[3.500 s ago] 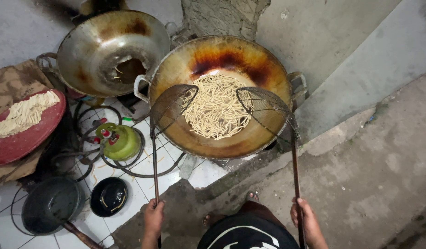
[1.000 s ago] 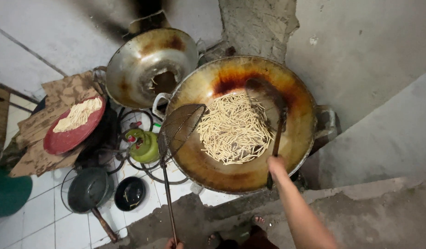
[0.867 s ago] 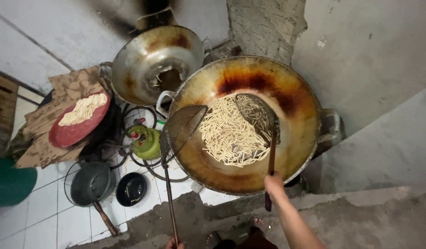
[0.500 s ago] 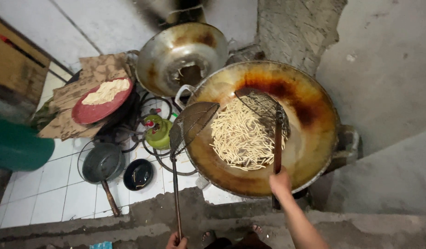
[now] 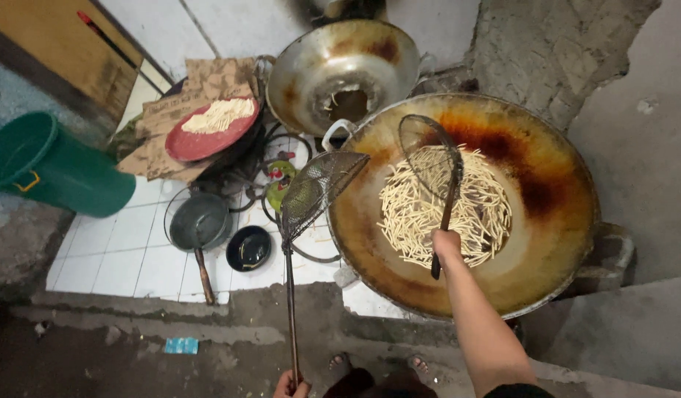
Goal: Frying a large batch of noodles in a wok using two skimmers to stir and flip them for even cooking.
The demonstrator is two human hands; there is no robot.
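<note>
Because there is only the head view, everything is seen from above. The right hand [image 5: 446, 243] has its fingers closed around the handle of a round mesh skimmer [image 5: 430, 153], whose basket lies over the pale noodle strips [image 5: 435, 206] in the large wok [image 5: 469, 199] of dark oil. The left hand [image 5: 291, 385], at the bottom edge, has its fingers wrapped on the end of a second mesh skimmer [image 5: 320, 190]; its basket is tilted, just over the rim of the wok on the left.

I judge the main danger is hot oil: a quick lift could splash the bare forearm. Strips could also slide off and fall on the tiled floor [image 5: 119, 247], near the green gas canister [image 5: 280, 186] and the small pan [image 5: 198, 221].
</note>
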